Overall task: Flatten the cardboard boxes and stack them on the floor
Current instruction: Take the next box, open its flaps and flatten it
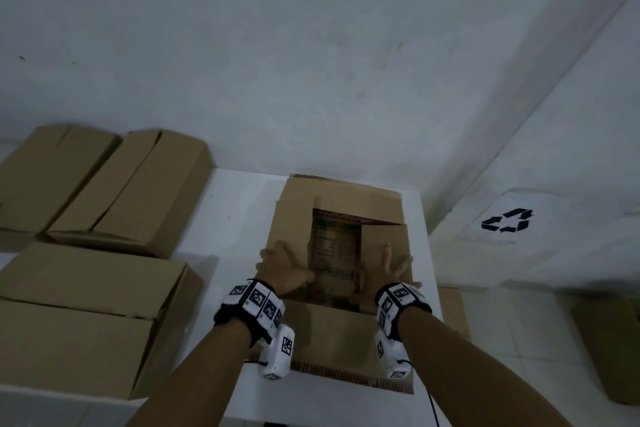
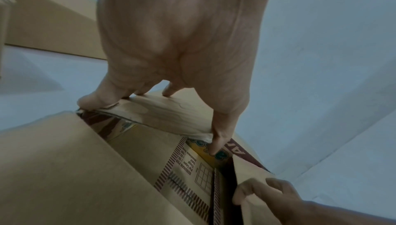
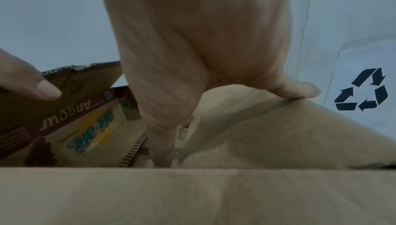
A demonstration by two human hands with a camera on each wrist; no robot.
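Note:
A brown cardboard box [image 1: 298, 215] stands on the white table [image 1: 239, 204] with its top flaps spread and printed inner walls [image 2: 193, 169] showing. My left hand [image 1: 280, 263] lies on the left flap [image 2: 167, 110], fingers on top and thumb hooked over its inner edge. My right hand [image 1: 391, 267] holds the right flap [image 3: 278, 135] the same way, fingers spread on top and thumb down inside the opening. The near flap [image 1: 332, 340] lies flat under both wrists. The far flap [image 1: 356, 198] points toward the wall.
Three closed cardboard boxes [image 1: 138, 191] [image 1: 52, 173] [image 1: 86, 315] sit to the left. On the floor to the right is a black recycling symbol [image 1: 507, 220]. Brown cardboard [image 1: 453, 308] pokes out past the table's right edge, and another piece [image 1: 609, 347] lies farther right.

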